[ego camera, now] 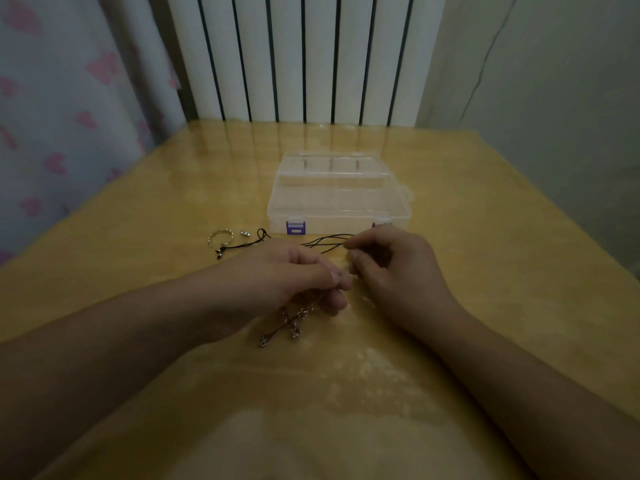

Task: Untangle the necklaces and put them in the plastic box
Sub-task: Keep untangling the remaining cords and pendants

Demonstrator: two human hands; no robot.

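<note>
On the shiny yellow wooden table (467,237), near a clear plastic box (337,195), the left hand (294,271) and right hand (391,268) pinch thin black necklace cords (325,242); a silver cross pendant (289,323) hangs below.

Both bare forearms reach in from the lower corners and meet near the middle. The left hand (294,271) lies knuckles up, its fingers curled with thumb and fingertips pinched together at its right end. The right hand (388,268) faces it, almost touching, its fingers bent inward and its fingertips (351,255) drawn together in a pinch.
</note>
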